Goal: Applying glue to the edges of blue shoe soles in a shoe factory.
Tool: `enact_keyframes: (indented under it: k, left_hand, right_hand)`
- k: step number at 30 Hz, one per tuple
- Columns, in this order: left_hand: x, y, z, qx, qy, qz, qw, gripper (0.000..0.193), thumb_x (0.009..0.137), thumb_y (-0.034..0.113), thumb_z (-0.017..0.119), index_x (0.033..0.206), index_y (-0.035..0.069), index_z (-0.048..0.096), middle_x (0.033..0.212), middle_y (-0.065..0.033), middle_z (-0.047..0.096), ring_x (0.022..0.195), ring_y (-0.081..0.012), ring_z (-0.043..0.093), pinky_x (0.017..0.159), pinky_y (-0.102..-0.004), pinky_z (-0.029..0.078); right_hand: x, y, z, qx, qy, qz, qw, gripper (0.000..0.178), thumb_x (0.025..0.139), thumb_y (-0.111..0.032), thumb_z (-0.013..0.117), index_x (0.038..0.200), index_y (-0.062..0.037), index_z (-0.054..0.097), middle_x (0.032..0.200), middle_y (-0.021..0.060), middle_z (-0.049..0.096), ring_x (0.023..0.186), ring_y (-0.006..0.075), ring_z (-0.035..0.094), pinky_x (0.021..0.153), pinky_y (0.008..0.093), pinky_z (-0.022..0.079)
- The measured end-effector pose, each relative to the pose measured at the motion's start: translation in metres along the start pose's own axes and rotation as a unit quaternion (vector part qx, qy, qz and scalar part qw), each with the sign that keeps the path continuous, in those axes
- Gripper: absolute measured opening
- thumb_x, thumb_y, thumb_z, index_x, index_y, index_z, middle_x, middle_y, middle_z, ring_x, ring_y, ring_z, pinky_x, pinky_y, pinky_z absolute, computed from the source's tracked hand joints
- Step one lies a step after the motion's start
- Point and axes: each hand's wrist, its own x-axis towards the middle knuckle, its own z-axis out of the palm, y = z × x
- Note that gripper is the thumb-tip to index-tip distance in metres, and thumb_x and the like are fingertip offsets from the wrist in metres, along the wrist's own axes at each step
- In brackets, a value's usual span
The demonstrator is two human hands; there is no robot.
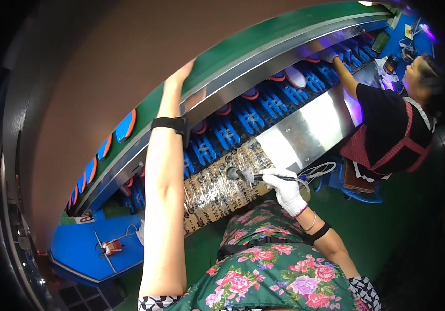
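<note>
Two hands work well apart across a factory line; the bare left hand reaches to the green belt, its fingertips hidden behind a brown blur, so whether those fingers stand apart or together cannot be told; the gloved right hand has its fingers clamped around the black handle of a brush, whose head sits just beside a small round dish on taped cardboard. A sideways nudge of the brush could tip or slide the dish, if it stands loose, and spill whatever it may hold; white cords near the glove could snag the wrist; the watch on the outstretched left arm could catch the metal rail or, should they move, the blue racks below.
</note>
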Motion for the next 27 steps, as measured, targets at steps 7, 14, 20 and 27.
enact_keyframes:
  k: [7, 14, 20, 27]
  left_hand:
    - [0.048, -0.104, -0.012, 0.149, 0.085, 0.042, 0.984, 0.085, 0.077, 0.058, 0.080, 0.143, 0.011, 0.055, 0.129, -0.0293, 0.065, 0.115, -0.0428, 0.066, 0.098, -0.0448, 0.052]
    - [0.032, -0.128, -0.041, 0.045, 0.069, 0.094, 0.992, 0.047, 0.081, 0.031, 0.085, 0.119, 0.012, 0.065, 0.060, -0.0043, 0.058, 0.047, -0.0143, 0.058, 0.045, -0.0307, 0.047]
    - [0.009, -0.188, -0.068, 0.012, 0.061, 0.136, 0.989, 0.033, 0.089, 0.022, 0.080, 0.114, 0.010, 0.062, 0.104, -0.0091, 0.059, 0.092, -0.0160, 0.063, 0.064, -0.0335, 0.054]
    - [-0.142, -0.127, -0.086, -0.464, 0.104, -0.029, 0.879, 0.013, 0.103, 0.013, 0.062, 0.113, 0.005, 0.059, 0.125, -0.0082, 0.055, 0.114, -0.0185, 0.058, 0.101, -0.0389, 0.050]
  right_hand:
    - [0.004, 0.002, 0.003, 0.031, -0.015, -0.002, 0.999, 0.019, 0.087, 0.000, 0.075, 0.105, 0.0025, 0.077, 0.092, 0.0074, 0.077, 0.077, 0.0116, 0.067, 0.070, 0.0236, 0.053]
    - [0.006, -0.020, -0.002, 0.025, 0.011, 0.015, 1.000, 0.020, 0.089, -0.002, 0.075, 0.108, 0.0024, 0.076, 0.097, 0.0087, 0.077, 0.081, 0.0136, 0.069, 0.075, 0.0256, 0.056]
    - [0.014, -0.014, 0.009, 0.054, -0.065, 0.013, 0.996, 0.022, 0.090, -0.005, 0.074, 0.110, 0.0035, 0.075, 0.105, 0.0102, 0.076, 0.096, 0.0154, 0.070, 0.088, 0.0278, 0.055]
    - [-0.005, -0.041, 0.012, 0.056, -0.034, -0.001, 0.998, 0.021, 0.089, -0.003, 0.075, 0.110, 0.0032, 0.075, 0.109, 0.0116, 0.076, 0.101, 0.0168, 0.070, 0.094, 0.0295, 0.054]
